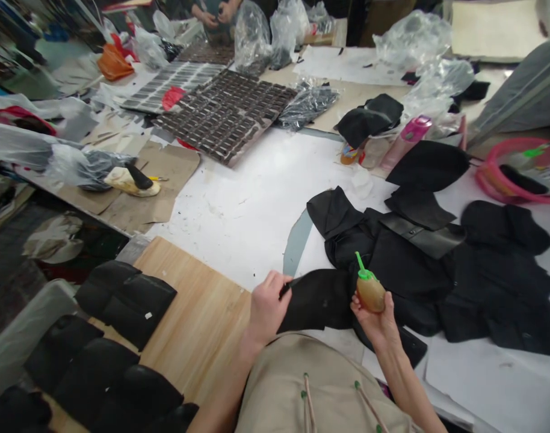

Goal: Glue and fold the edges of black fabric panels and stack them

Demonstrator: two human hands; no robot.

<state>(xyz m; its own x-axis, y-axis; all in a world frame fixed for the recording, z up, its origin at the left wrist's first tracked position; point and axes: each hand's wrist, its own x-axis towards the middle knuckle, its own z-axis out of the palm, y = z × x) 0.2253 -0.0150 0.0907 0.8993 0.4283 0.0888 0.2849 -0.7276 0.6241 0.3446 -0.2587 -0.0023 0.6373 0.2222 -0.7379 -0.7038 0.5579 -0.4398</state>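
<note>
My right hand (378,325) is wrapped round a squeeze bottle (371,293) of amber liquid, its thin green nozzle pointing up. With closed fingers, my left hand (268,305) pinches the left edge of a black leather-like piece (320,299), which lies close in front of my body. Between the two hands this piece stretches across the white table sheet. Just beyond the bottle lies a loose pile of black cut pieces (405,258), some overlapping. What my left fingertips grip underneath is partly hidden.
Several black pieces (126,300) rest on a wooden board (194,300) at left. A dark gridded tray (230,114) stands farther back. A pink basket (487,174) and a pink bottle (405,141) are at right. Another person's hands (216,15) show at the far edge.
</note>
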